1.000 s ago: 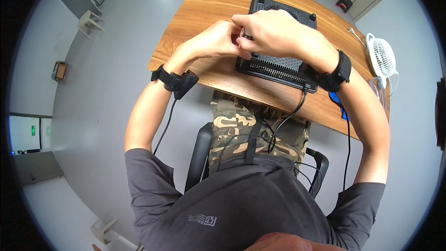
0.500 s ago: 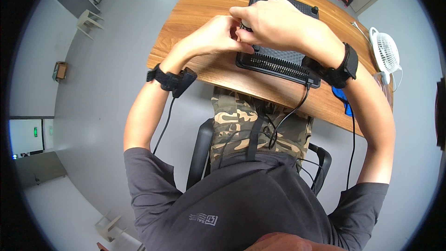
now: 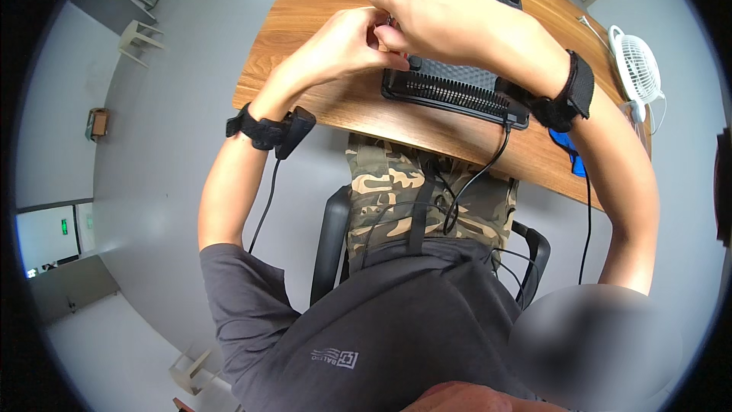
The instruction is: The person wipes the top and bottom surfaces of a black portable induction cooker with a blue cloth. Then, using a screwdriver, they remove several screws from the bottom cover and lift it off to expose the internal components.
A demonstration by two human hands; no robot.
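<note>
Black device (image 3: 459,73)'s crosswise vented edge (image 3: 456,95) faces wearer (image 3: 427,313); I cannot tell left hand (image 3: 347,42)'s or right hand (image 3: 432,17)'s grip.

Device (image 3: 457,74) is blk, table (image 3: 305,8) brn w/ wood grain, fan (image 3: 639,69) wht, trousers (image 3: 385,191) camo, shirt (image 3: 412,313) dk gry.

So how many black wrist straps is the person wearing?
2 that I can see: the left strap is around the wrist behind the left hand, and the right strap is behind the right hand.
</note>
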